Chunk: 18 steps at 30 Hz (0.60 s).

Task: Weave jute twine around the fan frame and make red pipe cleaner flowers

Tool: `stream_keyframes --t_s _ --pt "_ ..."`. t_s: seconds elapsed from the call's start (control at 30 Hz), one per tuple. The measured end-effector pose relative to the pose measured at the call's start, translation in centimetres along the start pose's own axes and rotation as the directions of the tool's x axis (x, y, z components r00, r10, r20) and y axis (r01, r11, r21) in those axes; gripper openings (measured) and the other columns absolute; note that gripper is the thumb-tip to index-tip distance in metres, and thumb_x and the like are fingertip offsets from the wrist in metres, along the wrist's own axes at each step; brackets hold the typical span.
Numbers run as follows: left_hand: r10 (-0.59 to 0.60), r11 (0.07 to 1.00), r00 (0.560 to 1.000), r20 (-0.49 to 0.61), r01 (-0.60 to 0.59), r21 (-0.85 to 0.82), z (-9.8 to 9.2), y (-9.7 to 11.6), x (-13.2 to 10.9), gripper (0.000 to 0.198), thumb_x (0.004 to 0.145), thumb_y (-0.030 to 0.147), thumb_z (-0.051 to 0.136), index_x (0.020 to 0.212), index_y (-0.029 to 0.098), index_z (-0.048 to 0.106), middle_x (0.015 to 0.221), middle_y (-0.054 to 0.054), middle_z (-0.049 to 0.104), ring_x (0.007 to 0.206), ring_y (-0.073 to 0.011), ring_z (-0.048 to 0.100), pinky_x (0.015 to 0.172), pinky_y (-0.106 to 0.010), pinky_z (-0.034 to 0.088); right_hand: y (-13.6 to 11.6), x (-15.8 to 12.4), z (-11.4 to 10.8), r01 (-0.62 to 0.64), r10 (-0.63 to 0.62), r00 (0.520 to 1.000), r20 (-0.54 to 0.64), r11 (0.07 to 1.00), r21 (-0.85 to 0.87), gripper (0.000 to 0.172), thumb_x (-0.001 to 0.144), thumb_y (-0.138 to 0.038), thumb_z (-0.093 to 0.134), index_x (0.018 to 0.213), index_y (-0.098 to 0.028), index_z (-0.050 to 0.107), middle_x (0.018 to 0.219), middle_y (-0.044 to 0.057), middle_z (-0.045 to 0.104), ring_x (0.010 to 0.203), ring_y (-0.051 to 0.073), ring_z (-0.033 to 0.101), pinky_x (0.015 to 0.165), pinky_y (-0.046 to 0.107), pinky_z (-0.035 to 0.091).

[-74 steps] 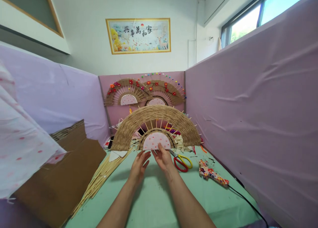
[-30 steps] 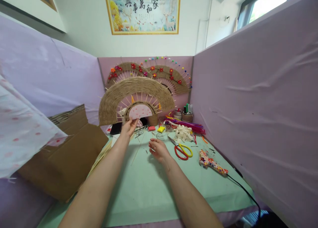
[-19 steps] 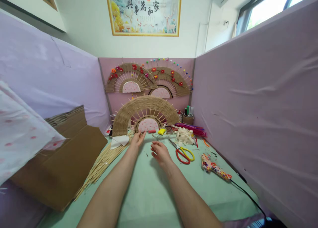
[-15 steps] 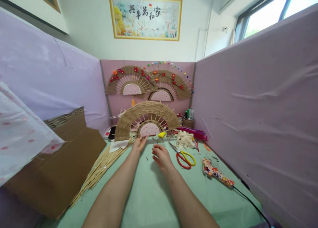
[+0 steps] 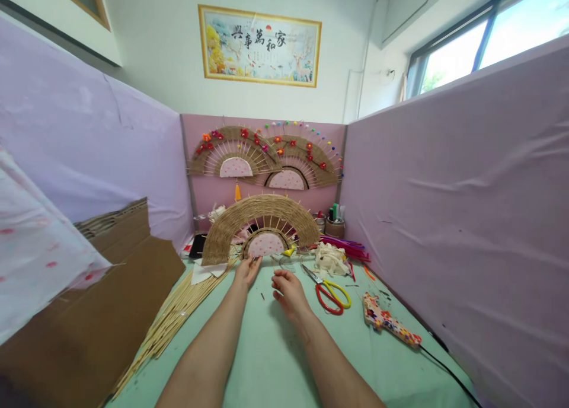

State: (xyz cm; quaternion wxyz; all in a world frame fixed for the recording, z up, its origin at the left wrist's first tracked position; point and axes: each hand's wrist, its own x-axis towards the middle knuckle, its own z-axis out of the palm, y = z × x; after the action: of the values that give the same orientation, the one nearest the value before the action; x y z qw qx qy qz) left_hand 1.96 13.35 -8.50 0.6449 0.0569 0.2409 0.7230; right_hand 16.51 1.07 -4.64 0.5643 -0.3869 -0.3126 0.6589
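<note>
A woven straw-coloured fan with thin ribs and a pink dotted half-circle at its base stands upright at the back of the table. My left hand grips the middle of its lower edge; the fingertips are partly hidden there. Just to the right, my right hand hovers over the green cloth with loosely curled fingers apart and nothing visible in them. Nearest to it lie scissors with one red and one yellow handle, and a small yellow piece sits by the fan's base.
Thin sticks and a cardboard sheet lie left. Off-white strips, pink-purple stems and a patterned glue gun with a black cord are right. Decorated fans hang on the back panel.
The view has tilted slightly upward, so the scene sits lower in the picture. My left hand stays at the fan's base, and my right hand has hardly moved.
</note>
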Motion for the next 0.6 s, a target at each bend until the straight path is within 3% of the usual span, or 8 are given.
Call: stream_keyframes --t_s 0.33,0.6 --pt "0.003 0.998 1.000 0.012 -0.004 0.062 0.7 -0.4 0.8 0.021 0.085 0.000 0.042 0.078 0.012 0.057 0.071 -0.004 0.065 0.066 -0.0109 0.064 0.071 -0.028 0.057 0.0 0.0 0.0 0.014 -0.014 0.999 0.032 1.000 0.006 0.024 0.053 -0.020 0.067 0.074 -0.020 0.058 0.066 -0.002 0.057 0.058 0.009 0.052 0.052 0.020 0.037" --pt "-0.025 0.996 1.000 -0.014 0.026 0.082 2.3 -1.0 1.8 0.022 0.085 0.001 0.042 0.092 0.013 0.060 0.079 -0.006 0.067 0.067 -0.0099 0.064 0.072 -0.027 0.057 -0.7 -0.5 0.2 0.009 -0.012 0.999 0.044 0.999 0.048 0.022 0.056 -0.021 0.064 0.077 -0.020 0.057 0.068 -0.002 0.061 0.055 0.007 0.049 0.050 0.019 0.035"
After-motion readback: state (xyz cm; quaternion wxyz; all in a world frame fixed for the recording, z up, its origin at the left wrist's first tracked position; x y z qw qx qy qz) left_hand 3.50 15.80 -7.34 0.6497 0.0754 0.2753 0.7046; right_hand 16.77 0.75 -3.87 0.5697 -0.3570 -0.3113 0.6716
